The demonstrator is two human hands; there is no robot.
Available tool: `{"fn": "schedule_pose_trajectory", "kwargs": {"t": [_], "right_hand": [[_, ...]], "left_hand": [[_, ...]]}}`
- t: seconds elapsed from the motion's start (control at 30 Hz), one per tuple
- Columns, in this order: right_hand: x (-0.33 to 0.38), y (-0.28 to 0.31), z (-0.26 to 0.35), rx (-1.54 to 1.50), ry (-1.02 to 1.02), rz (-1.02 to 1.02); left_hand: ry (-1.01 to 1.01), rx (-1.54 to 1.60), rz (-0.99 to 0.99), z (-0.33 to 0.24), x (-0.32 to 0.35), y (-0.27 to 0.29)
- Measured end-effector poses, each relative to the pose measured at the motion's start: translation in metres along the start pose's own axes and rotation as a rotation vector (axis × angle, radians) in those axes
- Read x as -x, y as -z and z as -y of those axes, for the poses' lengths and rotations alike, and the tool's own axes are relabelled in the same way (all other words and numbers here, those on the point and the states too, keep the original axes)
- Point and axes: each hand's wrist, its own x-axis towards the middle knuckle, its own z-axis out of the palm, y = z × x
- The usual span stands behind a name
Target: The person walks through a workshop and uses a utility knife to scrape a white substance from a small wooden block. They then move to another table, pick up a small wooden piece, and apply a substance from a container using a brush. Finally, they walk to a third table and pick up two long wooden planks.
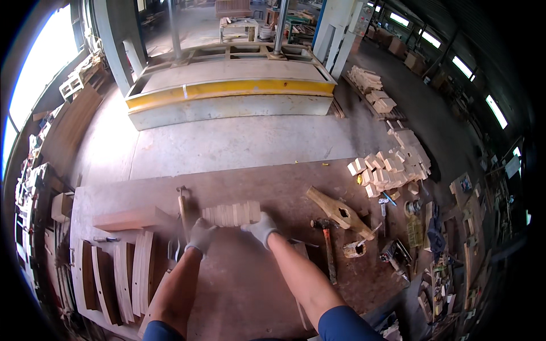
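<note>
A tight row of thin pale wooden pieces (232, 214) is squeezed end to end between my two gloved hands over the brown worktable (250, 284). At its left end is my left hand (201, 234), closed against the outer piece. My right hand (261, 228) presses the opposite end, its fingers partly hidden behind the wood. Just left of my left hand lies a hammer (183, 213) with a wooden handle. Whether the pieces touch the tabletop, I cannot tell.
A heap of wooden blocks (392, 170) sits at the table's far right. Nearer are a wooden piece with a hole (344, 215) and another hammer (327, 244). Curved wooden parts (125, 278) lie at left beside a thick beam (131, 219). Beyond the table stands a press with a yellow edge (233, 90).
</note>
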Motion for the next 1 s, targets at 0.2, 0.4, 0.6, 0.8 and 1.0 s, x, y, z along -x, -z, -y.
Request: {"fn": "schedule_pose_trajectory", "kwargs": {"t": [0.2, 0.4, 0.6, 0.8, 1.0], "right_hand": [[0.028, 0.027, 0.015, 0.0, 0.126, -0.055], [0.224, 0.089, -0.021, 0.568, 0.298, -0.329], [0.354, 0.08, -0.102, 0.65, -0.149, -0.276], [0.353, 0.074, -0.15, 0.539, -0.393, -0.241], [0.312, 0.071, -0.151, 0.619, -0.206, -0.306]], "left_hand": [[0.065, -0.041, 0.054, 0.007, 0.001, 0.018], [-0.35, -0.298, -0.19, 0.016, 0.11, 0.027], [-0.403, -0.443, -0.027, 0.037, 0.236, 0.011], [-0.293, -0.819, 0.216, 0.063, 0.287, 0.011], [-0.271, -0.947, 0.305, 0.054, 0.289, 0.009]]}}
